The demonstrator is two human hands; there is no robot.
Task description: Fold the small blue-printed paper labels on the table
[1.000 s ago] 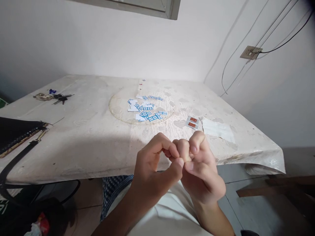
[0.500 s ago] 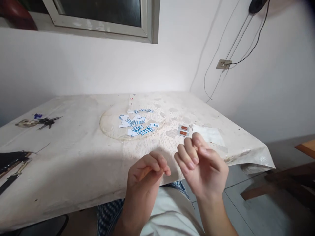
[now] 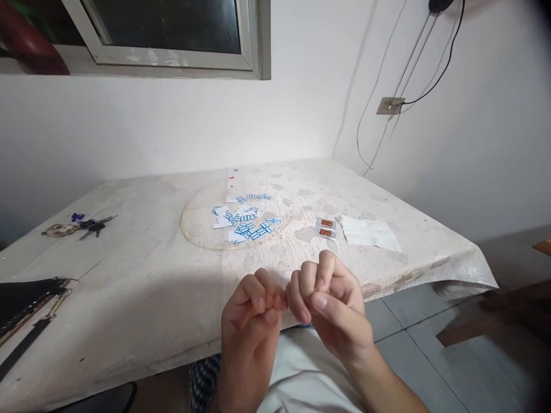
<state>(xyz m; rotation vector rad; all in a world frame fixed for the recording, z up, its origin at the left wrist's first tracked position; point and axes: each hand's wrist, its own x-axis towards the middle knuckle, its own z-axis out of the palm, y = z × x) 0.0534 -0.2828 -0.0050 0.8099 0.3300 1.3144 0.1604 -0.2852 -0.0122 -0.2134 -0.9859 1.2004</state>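
My left hand and my right hand are raised close together above the near table edge, in front of my body. Both have curled fingers, each thumb pressed toward the fingertips. Whatever is pinched in them, if anything, is too small or hidden to make out. The fingers of the two hands nearly meet in the middle. Beyond them on the table lie small white paper pieces with blue lines. A blister pack with two reddish-brown blisters rests to the right, beside a white cloth or tissue.
A pale plastic-like cover spreads over the table. At left are keys and a black bag with a strap. The wall has a window and a socket with cables. A wooden piece of furniture stands at right.
My right hand has moved left and down toward my left hand, narrowing the gap between them. Both hands stay curled. The view has shifted slightly.
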